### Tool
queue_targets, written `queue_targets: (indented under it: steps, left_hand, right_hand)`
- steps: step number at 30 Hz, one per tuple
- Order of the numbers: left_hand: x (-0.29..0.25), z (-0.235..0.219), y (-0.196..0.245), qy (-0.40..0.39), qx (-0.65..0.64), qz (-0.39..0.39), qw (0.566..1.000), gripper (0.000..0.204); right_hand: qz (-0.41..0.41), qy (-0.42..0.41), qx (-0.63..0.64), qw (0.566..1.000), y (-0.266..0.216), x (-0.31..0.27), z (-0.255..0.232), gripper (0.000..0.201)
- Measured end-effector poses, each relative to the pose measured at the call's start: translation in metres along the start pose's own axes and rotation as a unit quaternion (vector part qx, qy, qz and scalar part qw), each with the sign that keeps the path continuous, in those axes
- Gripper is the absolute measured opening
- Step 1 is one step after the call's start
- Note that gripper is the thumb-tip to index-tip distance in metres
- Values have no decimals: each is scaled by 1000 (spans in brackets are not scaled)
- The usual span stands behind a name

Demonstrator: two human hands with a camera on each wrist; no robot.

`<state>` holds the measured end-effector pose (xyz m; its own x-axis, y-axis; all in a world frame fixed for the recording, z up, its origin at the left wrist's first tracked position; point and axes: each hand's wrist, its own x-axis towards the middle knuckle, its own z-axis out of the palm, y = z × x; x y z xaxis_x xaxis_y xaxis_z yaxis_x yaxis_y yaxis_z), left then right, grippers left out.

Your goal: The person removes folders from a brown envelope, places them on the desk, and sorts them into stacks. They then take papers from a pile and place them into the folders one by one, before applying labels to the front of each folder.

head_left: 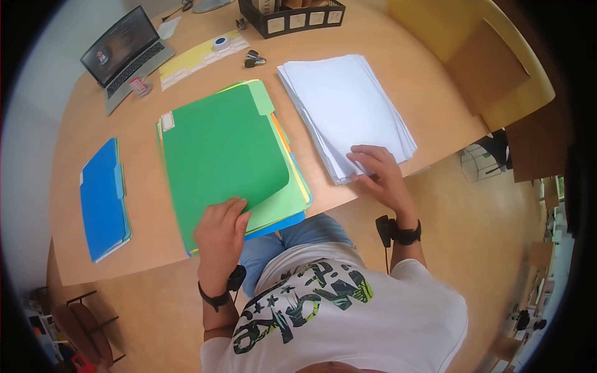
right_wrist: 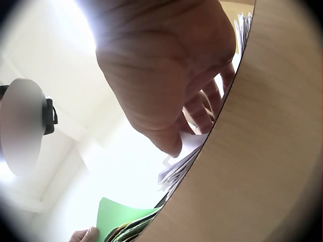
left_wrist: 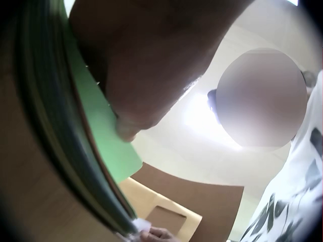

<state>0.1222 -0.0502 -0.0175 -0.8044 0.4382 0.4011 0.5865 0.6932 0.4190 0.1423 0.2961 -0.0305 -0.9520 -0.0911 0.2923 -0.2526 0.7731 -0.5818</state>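
A dark green folder point(head_left: 224, 143) tops a stack of coloured folders at the table's front edge, with light green, yellow, orange and blue edges showing beneath. Its near right corner is bent up. My left hand point(head_left: 221, 227) pinches the cover's near edge between thumb and fingers; the raised cover point(right_wrist: 116, 217) also shows in the right wrist view. To the right lies a stack of white paper point(head_left: 342, 99) with slightly uneven edges. My right hand point(head_left: 379, 174) rests on its near corner, fingers spread loosely on the top sheet and thumb by the front edge.
A smaller blue folder pile point(head_left: 102, 199) lies at the left. Farther back are a laptop point(head_left: 127, 56), a sheet of labels point(head_left: 202, 62) with a tape roll point(head_left: 221, 43), black binder clips point(head_left: 254, 59) and a black basket point(head_left: 298, 22). A yellow chair point(head_left: 522, 37) stands at the right.
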Motion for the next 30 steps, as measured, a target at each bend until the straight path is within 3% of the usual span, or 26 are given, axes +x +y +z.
queue_targets:
  steps: [6, 9, 11, 14, 16, 20, 23, 26, 30]
  left_hand:
    - [-9, 7, -3, 37, 8, -1, 999, 38]
    - [-6, 2, -1, 57, 1, -6, 998, 42]
    - [-10, 8, -10, 78, -4, 0, 997, 39]
    - [-28, 11, -13, 170, -157, -189, 954, 28]
    - [-33, 11, -10, 283, -282, -203, 894, 28]
    - [-35, 7, -15, 439, -422, -154, 778, 32]
    - [-35, 0, -16, 476, -478, -134, 726, 32]
    - [-33, -7, -15, 508, -495, -165, 685, 35]
    - [-38, -14, -24, 489, -528, -148, 679, 36]
  right_hand:
    - [37, 50, 14, 998, -8, 3, 10, 39]
    - [-46, 72, -90, 992, -4, 7, 17, 44]
    - [-17, 126, -39, 991, -7, 7, 19, 47]
    - [1, 218, 26, 976, -18, 14, 21, 49]
    - [-6, 259, 37, 965, -43, 21, 20, 47]
    - [-164, 126, 16, 978, -107, 44, 33, 65]
    - [-240, -7, -38, 970, -139, 53, 71, 63]
    - [-248, -73, -24, 966, -166, 60, 106, 56]
    - [-257, -101, -46, 960, -177, 63, 134, 49]
